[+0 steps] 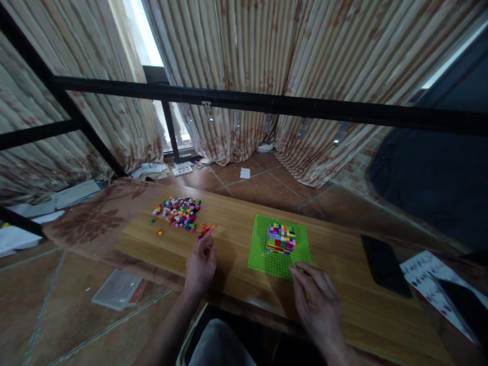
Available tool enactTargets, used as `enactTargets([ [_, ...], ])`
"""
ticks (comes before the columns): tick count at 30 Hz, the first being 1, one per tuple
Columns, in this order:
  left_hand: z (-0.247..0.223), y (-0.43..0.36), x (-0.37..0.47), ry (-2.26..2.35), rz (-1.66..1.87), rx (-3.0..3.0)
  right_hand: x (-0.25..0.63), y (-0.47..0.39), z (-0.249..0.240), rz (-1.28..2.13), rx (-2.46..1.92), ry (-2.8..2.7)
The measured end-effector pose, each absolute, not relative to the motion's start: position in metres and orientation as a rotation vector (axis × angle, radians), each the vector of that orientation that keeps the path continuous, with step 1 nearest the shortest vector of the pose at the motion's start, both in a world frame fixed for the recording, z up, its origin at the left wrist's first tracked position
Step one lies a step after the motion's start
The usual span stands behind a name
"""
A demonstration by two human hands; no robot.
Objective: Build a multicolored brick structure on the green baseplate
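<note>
A green studded baseplate point(259, 254) lies on the wooden board, bearing a block built of multicoloured toy bricks point(281, 238). My right hand point(316, 295) is at the plate's front right edge, thumb and fingertips drawn together in a pinch; whatever they may hold is too small to make out. Over on the left, my left hand point(201, 264) has its fingers curled closed just in front of a few loose red and orange bricks point(206, 230). Anything inside that grip is hidden. Behind it spreads a pile of small mixed-colour bricks point(180, 211).
The long wooden board point(232, 223) rests on a patterned cloth point(99, 218). To the right lie a dark phone-like slab point(385, 264) and a printed sheet point(423, 274). A clear plastic box point(116, 290) sits on the tiled floor. A black metal rail point(244, 100) crosses before the curtains.
</note>
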State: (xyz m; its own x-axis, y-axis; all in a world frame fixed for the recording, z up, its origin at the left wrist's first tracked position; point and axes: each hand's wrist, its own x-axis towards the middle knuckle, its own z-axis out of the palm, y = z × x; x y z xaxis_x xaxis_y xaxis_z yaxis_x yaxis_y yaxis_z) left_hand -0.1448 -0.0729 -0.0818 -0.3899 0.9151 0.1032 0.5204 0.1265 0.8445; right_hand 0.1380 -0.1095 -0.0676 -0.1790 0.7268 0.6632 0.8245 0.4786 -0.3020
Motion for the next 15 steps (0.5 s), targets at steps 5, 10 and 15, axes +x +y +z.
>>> enactTargets([
  [5,-0.085,-0.075,-0.173,2.320,0.974,1.484,0.119,-0.121,-0.086,-0.079,-1.234,-1.963],
  [10,-0.082,-0.073,-0.174,2.364,0.738,1.625,0.106,-0.123,-0.093,-0.039,-1.199,-1.998],
  [15,-0.075,-0.065,-0.175,2.369,0.592,1.665,0.100,-0.124,-0.094,-0.016,-1.155,-2.002],
])
